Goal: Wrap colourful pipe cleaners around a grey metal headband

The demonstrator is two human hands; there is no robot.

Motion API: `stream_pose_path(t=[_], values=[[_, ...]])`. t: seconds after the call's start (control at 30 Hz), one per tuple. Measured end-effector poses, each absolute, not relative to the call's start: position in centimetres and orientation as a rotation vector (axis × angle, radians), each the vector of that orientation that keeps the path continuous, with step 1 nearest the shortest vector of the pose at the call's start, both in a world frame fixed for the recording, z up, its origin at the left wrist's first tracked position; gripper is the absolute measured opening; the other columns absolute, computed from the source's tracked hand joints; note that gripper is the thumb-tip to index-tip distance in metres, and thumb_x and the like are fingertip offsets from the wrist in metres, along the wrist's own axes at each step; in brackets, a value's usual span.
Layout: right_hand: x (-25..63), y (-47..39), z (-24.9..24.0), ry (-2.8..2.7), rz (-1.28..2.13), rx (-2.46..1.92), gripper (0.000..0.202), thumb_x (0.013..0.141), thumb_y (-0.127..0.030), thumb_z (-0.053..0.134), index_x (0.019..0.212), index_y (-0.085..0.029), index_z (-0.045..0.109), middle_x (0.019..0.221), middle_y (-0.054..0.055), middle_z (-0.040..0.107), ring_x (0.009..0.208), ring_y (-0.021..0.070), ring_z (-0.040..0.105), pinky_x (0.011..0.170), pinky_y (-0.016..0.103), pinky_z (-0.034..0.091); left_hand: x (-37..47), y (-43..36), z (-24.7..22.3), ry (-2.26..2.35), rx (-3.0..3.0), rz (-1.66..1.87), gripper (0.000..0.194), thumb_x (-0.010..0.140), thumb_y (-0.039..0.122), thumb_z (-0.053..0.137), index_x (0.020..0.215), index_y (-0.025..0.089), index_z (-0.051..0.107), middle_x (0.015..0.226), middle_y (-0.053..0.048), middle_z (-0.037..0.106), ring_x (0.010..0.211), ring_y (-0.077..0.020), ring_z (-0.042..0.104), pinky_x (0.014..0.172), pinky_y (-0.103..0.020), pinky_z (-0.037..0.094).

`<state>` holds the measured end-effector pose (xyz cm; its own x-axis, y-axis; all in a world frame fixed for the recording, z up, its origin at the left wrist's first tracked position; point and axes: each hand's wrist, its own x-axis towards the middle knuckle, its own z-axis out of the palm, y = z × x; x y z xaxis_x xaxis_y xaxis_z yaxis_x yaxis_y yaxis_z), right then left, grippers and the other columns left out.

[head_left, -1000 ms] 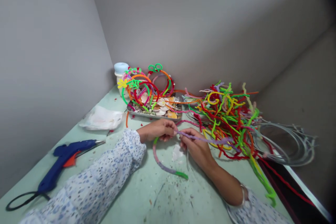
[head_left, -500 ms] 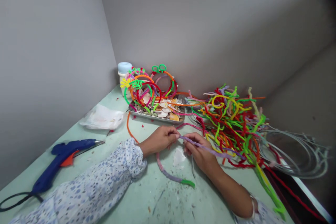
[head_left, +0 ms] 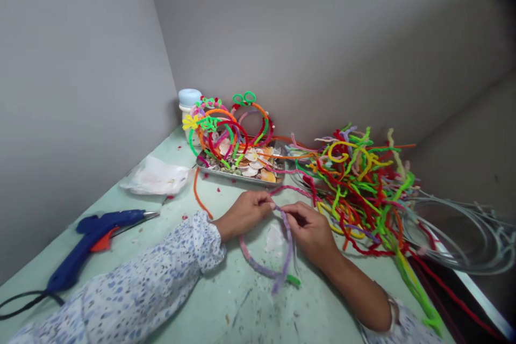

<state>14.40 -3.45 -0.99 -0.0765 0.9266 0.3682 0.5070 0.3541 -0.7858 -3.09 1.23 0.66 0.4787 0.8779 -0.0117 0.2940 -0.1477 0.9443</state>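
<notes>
My left hand [head_left: 245, 214] is closed in a pinch on a fuzzy pipe cleaner, close above the table. Opposite it, my right hand [head_left: 314, 231] pinches the same work with thumb and forefinger. From between the fingertips a purple pipe cleaner [head_left: 287, 250] hangs down toward me. Below my left hand curves a wrapped band [head_left: 258, 267], pink turning to purple, with a green end; its upper part is hidden by the hand. The purple strand's lower end crosses in front of the band near that green end.
A blue glue gun [head_left: 92, 247] lies at left, near a white plastic bag [head_left: 155, 176]. Behind my hands is a metal tray [head_left: 237, 178] of shells with colourful headbands [head_left: 229, 129] and a lidded jar [head_left: 189, 99]. Tangled pipe cleaners [head_left: 358, 183] and wire coils [head_left: 459, 234] are at right.
The purple strand's free end has swung from lying rightward over my right hand to hanging down toward me. My right hand has turned slightly, its fingertips now closer to my left ones.
</notes>
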Motion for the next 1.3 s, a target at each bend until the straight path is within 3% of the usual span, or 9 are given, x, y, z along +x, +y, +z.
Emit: stream_pose_path(t=[0.23, 0.33, 0.5, 0.6, 0.97, 1.3], values=[[14.6, -3.8, 0.0, -1.991, 0.370, -1.205, 0.025, 0.082, -0.017, 0.048, 0.094, -0.022, 0.069, 0.079, 0.005, 0.063, 0.072, 0.0167, 0.059, 0.067, 0.028, 0.047, -3.1, 1.3, 0.8, 1.016, 1.586, 0.660, 0.023, 0.076, 0.037, 0.052, 0.068, 0.016, 0.053, 0.052, 0.005, 0.044, 0.044, -0.0071, 0.036, 0.043, -0.020, 0.027], [14.5, -3.8, -0.1, -1.887, 0.518, -1.260, 0.020, 0.081, -0.020, 0.051, 0.090, -0.021, 0.069, 0.077, 0.005, 0.064, 0.069, 0.0165, 0.060, 0.064, 0.028, 0.047, -3.3, 1.4, 0.9, 1.001, 1.595, 0.620, 0.024, 0.075, 0.038, 0.053, 0.068, 0.015, 0.054, 0.053, 0.004, 0.045, 0.043, -0.0067, 0.036, 0.042, -0.020, 0.028], [14.4, -3.4, 0.1, -1.473, 1.099, -1.287, 0.017, 0.080, -0.030, 0.054, 0.086, -0.017, 0.063, 0.057, -0.002, 0.060, 0.049, 0.0123, 0.055, 0.052, 0.025, 0.045, -3.4, 1.5, 1.1, 0.964, 1.611, 0.565, 0.025, 0.075, 0.039, 0.053, 0.071, 0.014, 0.056, 0.053, 0.005, 0.045, 0.042, -0.0063, 0.036, 0.042, -0.020, 0.027], [14.5, -3.1, 0.6, -1.379, 1.230, -1.283, 0.017, 0.077, -0.033, 0.058, 0.083, -0.016, 0.061, 0.055, -0.003, 0.059, 0.047, 0.0110, 0.054, 0.050, 0.024, 0.043, -3.4, 1.5, 1.2, 0.950, 1.622, 0.564, 0.025, 0.075, 0.039, 0.053, 0.073, 0.014, 0.058, 0.052, 0.005, 0.044, 0.042, -0.0061, 0.035, 0.043, -0.020, 0.026], [14.4, -2.5, 0.6, -1.324, 1.394, -1.326, 0.018, 0.071, -0.033, 0.063, 0.078, -0.016, 0.060, 0.055, -0.004, 0.057, 0.045, 0.0096, 0.053, 0.046, 0.022, 0.038, -3.4, 1.5, 0.8, 0.945, 1.665, 0.584, 0.024, 0.076, 0.037, 0.052, 0.070, 0.015, 0.057, 0.052, 0.005, 0.044, 0.044, -0.0069, 0.036, 0.045, -0.020, 0.027], [14.2, -2.7, 0.1, -1.450, 1.280, -1.344, 0.014, 0.075, -0.029, 0.058, 0.080, -0.016, 0.059, 0.048, -0.005, 0.055, 0.045, 0.0095, 0.049, 0.048, 0.021, 0.038, -3.5, 1.4, 0.9, 0.978, 1.709, 0.585, 0.020, 0.074, 0.033, 0.051, 0.068, 0.015, 0.058, 0.052, 0.005, 0.046, 0.046, -0.0077, 0.039, 0.049, -0.021, 0.028]])
